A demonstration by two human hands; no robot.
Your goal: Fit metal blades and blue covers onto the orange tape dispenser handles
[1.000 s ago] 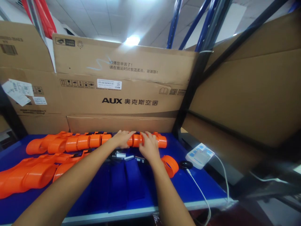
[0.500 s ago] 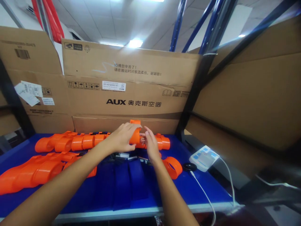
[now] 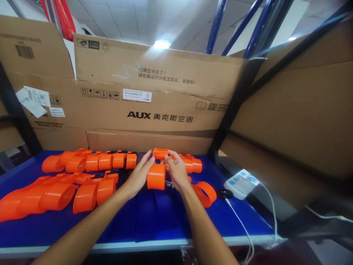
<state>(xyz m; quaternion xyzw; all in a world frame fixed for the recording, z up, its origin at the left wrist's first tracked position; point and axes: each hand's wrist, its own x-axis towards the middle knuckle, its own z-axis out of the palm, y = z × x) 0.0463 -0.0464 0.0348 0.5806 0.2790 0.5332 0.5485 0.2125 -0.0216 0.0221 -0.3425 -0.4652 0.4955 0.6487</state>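
Above the middle of the blue tabletop (image 3: 30, 232), in the head view, an orange ring (image 3: 156, 177) hangs between the left hand (image 3: 139, 178) and the right hand (image 3: 178, 172). The right fingers appear to pinch its upper part, thumb against forefinger; the left fingers stand nearly straight along its other side, thumb close to it, and whether they press on it I cannot tell. Behind, a back row of orange rings (image 3: 106, 162) follows the far edge, by the cardboard (image 3: 154, 143); a front row of orange rings (image 3: 59, 197) lies toward the left edge. Blue straps (image 3: 146, 217) run to the near edge. If the right fingers alone carry the weight, the ring could twist or slip, likely dropping onto the straps. A sideways swing of the right forearm might knock the loose ring (image 3: 209, 194) lying just beside it into the black round object (image 3: 225, 193). The white cables (image 3: 240, 221) hang over the near edge, so a snagged sleeve or body could tug the white device (image 3: 241, 183) off the right edge.
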